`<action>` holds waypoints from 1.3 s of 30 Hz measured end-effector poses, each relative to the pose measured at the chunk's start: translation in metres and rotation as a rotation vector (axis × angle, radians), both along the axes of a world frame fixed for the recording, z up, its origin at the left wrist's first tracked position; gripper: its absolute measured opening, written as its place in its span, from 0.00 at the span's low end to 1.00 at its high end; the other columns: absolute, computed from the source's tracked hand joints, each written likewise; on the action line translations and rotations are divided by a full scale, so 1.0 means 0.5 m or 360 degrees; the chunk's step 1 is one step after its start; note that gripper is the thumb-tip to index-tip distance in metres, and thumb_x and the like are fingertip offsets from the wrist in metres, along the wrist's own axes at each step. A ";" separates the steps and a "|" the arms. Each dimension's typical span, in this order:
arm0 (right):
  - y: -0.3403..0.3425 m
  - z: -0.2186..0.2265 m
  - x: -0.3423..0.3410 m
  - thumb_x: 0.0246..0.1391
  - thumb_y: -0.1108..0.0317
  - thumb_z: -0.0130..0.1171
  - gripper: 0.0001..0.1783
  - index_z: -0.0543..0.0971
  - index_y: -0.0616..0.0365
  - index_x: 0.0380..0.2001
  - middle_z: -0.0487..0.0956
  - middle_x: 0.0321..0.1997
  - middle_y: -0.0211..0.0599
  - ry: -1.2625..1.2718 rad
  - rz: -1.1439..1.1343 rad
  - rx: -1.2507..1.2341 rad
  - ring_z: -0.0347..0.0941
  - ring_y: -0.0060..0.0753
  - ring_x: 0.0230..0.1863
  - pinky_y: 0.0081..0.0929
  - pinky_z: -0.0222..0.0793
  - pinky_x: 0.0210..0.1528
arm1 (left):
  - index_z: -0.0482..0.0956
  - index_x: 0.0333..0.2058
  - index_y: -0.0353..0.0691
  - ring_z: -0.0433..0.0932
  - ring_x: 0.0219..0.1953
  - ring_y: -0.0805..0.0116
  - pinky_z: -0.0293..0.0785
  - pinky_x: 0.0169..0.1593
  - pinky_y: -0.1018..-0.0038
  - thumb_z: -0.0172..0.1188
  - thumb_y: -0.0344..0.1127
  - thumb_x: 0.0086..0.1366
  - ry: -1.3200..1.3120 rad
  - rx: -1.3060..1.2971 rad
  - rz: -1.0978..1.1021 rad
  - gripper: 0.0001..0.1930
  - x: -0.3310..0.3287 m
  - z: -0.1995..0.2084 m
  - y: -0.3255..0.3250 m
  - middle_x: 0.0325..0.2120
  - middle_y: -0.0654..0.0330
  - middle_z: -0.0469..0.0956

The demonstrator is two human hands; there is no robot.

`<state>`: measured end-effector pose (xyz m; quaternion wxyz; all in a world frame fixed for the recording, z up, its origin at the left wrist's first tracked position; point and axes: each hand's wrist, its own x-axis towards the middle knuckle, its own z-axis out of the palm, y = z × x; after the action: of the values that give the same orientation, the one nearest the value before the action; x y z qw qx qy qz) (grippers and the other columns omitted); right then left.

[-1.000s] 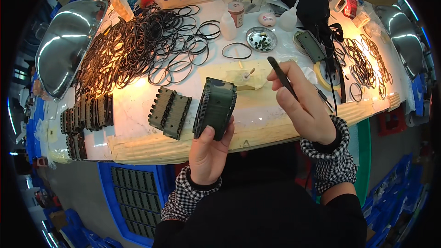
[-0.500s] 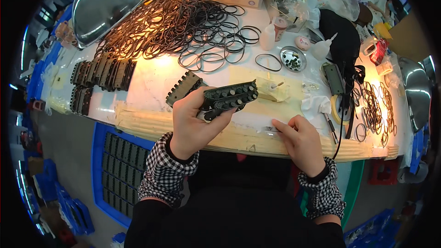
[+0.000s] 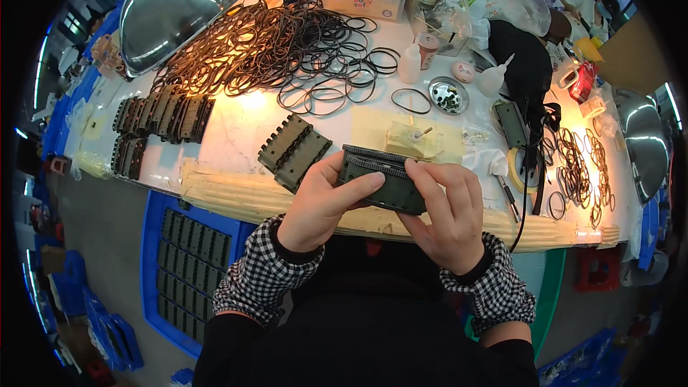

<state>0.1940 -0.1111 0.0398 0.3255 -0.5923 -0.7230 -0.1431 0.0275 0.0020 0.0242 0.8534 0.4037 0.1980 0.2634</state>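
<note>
My left hand (image 3: 315, 208) grips the left end of a dark green toy tank chassis (image 3: 393, 190), its thumb lying across the flat face. A black ribbed band runs along the chassis's far edge. On the right end, the fingers and thumb of my right hand (image 3: 453, 218) close around the same chassis, with the index fingertip at the ribbed band. Whether anything small is also in the right hand cannot be seen. Just beyond my left hand, olive-green chassis parts (image 3: 304, 161) with knobbed edges lie on the table.
Black rubber loops (image 3: 287, 50) pile up at the back, with more loops (image 3: 573, 165) at right. Rows of similar parts (image 3: 168, 116) stand at left. A metal dish (image 3: 448, 95), squeeze bottle (image 3: 410, 64) and yellowish block (image 3: 412, 142) lie beyond my hands. A blue tray (image 3: 149, 265) sits below left.
My right hand has moved left and up onto the chassis. The chassis has been turned from its round-knobbed side to a flat face and brought nearer, and my left hand has shifted right.
</note>
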 end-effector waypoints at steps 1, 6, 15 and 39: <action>-0.002 -0.001 0.002 0.34 0.72 0.70 0.35 0.75 0.60 0.52 0.72 0.48 0.39 0.0025 0.0034 -0.0036 0.71 0.42 0.46 0.36 0.69 0.47 | 0.72 0.51 0.30 0.78 0.47 0.71 0.74 0.53 0.74 0.61 0.29 0.64 -0.0003 -0.0009 -0.0016 0.18 -0.002 -0.002 -0.001 0.46 0.56 0.78; -0.002 0.011 0.001 0.32 0.76 0.70 0.34 0.76 0.59 0.50 0.72 0.46 0.40 0.0168 0.0094 -0.0042 0.71 0.45 0.46 0.37 0.70 0.49 | 0.71 0.51 0.31 0.77 0.47 0.72 0.73 0.54 0.75 0.62 0.31 0.64 -0.0016 -0.0079 -0.0106 0.19 -0.007 -0.010 0.000 0.46 0.56 0.78; -0.003 -0.017 -0.001 0.32 0.79 0.69 0.36 0.74 0.61 0.51 0.71 0.49 0.46 0.0408 0.0114 -0.0100 0.71 0.49 0.49 0.36 0.72 0.48 | 0.72 0.49 0.29 0.77 0.44 0.76 0.74 0.50 0.77 0.64 0.28 0.61 0.0063 0.0431 0.0014 0.19 -0.003 -0.016 -0.015 0.44 0.58 0.79; 0.017 0.033 0.081 0.47 0.73 0.69 0.30 0.71 0.67 0.54 0.79 0.47 0.35 0.2231 0.0907 -0.1564 0.76 0.22 0.47 0.20 0.70 0.52 | 0.51 0.66 0.37 0.64 0.63 0.63 0.64 0.64 0.66 0.74 0.26 0.49 -0.0408 0.0840 -0.0183 0.49 -0.004 -0.024 0.026 0.60 0.52 0.64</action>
<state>0.2346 -0.1025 0.0561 0.4249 -0.4143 -0.4579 0.6619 0.0256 0.0150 0.0121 0.7506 0.5856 -0.0098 0.3059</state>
